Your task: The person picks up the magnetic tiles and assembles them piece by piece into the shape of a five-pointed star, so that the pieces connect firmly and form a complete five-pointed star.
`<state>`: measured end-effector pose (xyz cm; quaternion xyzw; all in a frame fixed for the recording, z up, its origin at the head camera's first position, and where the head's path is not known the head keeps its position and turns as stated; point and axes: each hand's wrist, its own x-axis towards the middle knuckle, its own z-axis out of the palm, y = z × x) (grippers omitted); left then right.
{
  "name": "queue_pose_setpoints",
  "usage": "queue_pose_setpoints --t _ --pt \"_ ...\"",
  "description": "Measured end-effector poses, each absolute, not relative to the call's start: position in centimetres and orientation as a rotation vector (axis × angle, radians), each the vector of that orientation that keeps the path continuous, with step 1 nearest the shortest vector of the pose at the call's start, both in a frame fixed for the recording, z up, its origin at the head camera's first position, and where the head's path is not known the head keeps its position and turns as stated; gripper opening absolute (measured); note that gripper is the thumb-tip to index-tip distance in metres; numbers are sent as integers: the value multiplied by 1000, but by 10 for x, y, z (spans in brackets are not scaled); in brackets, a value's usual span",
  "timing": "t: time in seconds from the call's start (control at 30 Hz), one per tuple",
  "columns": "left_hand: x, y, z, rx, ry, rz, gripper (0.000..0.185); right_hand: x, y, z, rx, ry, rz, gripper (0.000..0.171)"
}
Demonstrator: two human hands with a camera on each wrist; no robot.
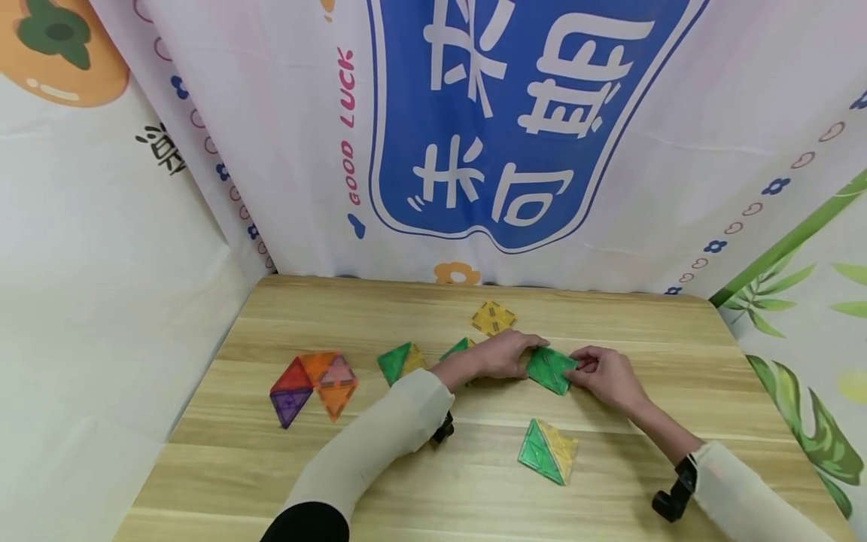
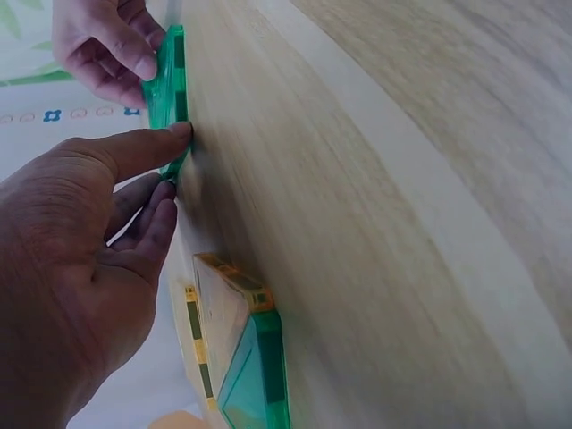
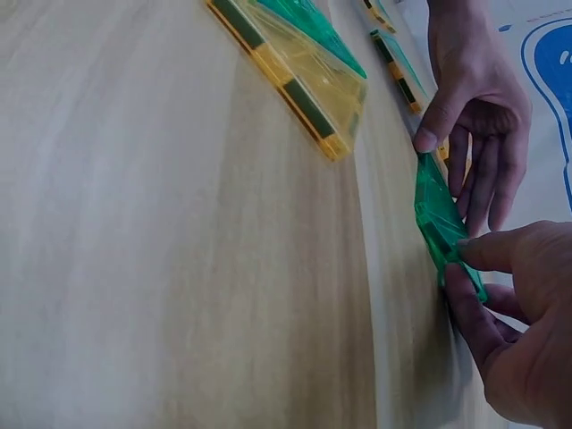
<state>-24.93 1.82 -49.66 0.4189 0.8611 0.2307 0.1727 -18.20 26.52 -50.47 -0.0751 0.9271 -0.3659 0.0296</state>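
Table (image 1: 474, 512) of pale wood across the lower half of the head view, with a green piece (image 1: 550, 370) right of centre. Left hand (image 1: 506, 354) clamped on its left corner, right hand (image 1: 605, 376) pinching its right corner between thumb and fingers; near each other but apart. Green piece fully resting on the wood or slightly raised: cannot tell. Below it and apart, a green-yellow square (image 1: 538, 452), green half at left, yellow half at right, meeting along a diagonal. Near the back edge, above the left hand, a yellow square (image 1: 494, 318). Near the middle of the frame, a green-yellow pair (image 1: 394, 365), partly behind the left sleeve (image 1: 386, 436), and a green tile (image 1: 457, 347), mostly behind the left wrist. Farther left, a cluster: red triangle (image 1: 293, 375) touching a purple triangle (image 1: 291, 405) below, orange triangle (image 1: 315, 366) to the right, then a pink triangle (image 1: 339, 370) above a lower orange triangle (image 1: 336, 399). At lower right, right sleeve (image 1: 752, 489), black device (image 1: 670, 506) at its cuff. Behind, white cloth (image 1: 305, 188) with a blue panel (image 1: 406, 143) of white characters.
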Motion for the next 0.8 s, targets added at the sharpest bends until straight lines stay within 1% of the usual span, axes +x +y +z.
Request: queue_pose_setpoints --t 0.2,0.5,0.8 --pt "-248 22 -496 1221 2447 644 68 -178 266 -506 -255 2906 -1114 28" --pt "-245 18 -494 1192 2451 671 68 -179 267 -504 -269 2939 -1069 31" --pt "-240 -23 -481 1147 2509 687 66 -172 254 -491 -532 3050 -973 36"
